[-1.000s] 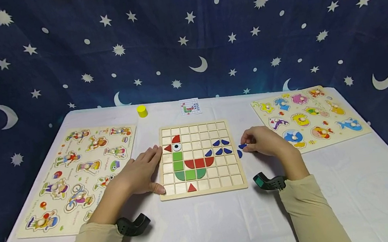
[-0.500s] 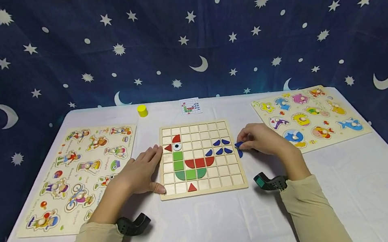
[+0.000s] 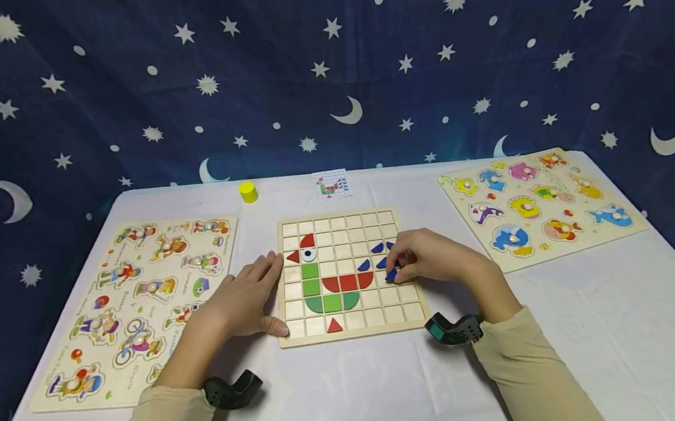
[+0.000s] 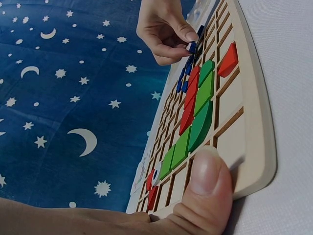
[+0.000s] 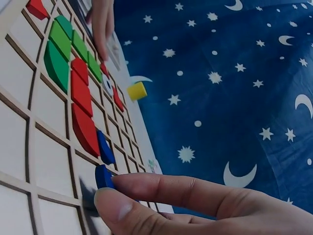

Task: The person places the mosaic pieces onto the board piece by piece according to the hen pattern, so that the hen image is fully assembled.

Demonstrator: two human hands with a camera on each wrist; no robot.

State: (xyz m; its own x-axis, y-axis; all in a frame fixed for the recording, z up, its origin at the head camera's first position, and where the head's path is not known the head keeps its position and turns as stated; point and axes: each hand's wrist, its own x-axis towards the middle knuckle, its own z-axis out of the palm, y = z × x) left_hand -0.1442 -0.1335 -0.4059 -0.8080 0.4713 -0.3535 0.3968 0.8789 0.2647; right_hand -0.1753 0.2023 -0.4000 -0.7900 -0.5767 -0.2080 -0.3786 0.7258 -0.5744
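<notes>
Board (image 3: pixel 353 329) is lying flat on the white table (image 3: pixel 363 406) straight ahead of you, and both of your hands are working on it. Your right hand (image 3: pixel 430 260) is pinching a small blue piece (image 3: pixel 392 276) between thumb and forefinger, holding it low over the grid's right half, just right of the red half-round (image 3: pixel 347 283) and just below the blue pieces (image 3: pixel 375 254) already sitting in their cells. In the right wrist view the piece (image 5: pixel 103 176) is sticking out beyond your fingertips (image 5: pixel 115 208), hovering close above an empty cell beside another blue wedge (image 5: pixel 105 147); I cannot tell whether it is touching the wood yet.

The relation that counts is this: the piece is lying at the left tip of your right hand, toward the board's middle, with the open cell directly beneath it, so your right hand is the nearer one by far. The piece's long axis is too small to read here.

Your left hand (image 3: pixel 245 301) is lying open and flat against the board's left edge, its thumb (image 4: pixel 208 178) pressing on the near left corner, gripping nothing. It is sitting well apart from the blue piece, across the green body (image 3: pixel 320 287) of the figure.

A pattern card (image 3: pixel 331 186) and a yellow block (image 3: pixel 248 191) are sitting beyond the board, and two peg puzzles (image 3: pixel 132 301) (image 3: pixel 535 206) are flanking it.
</notes>
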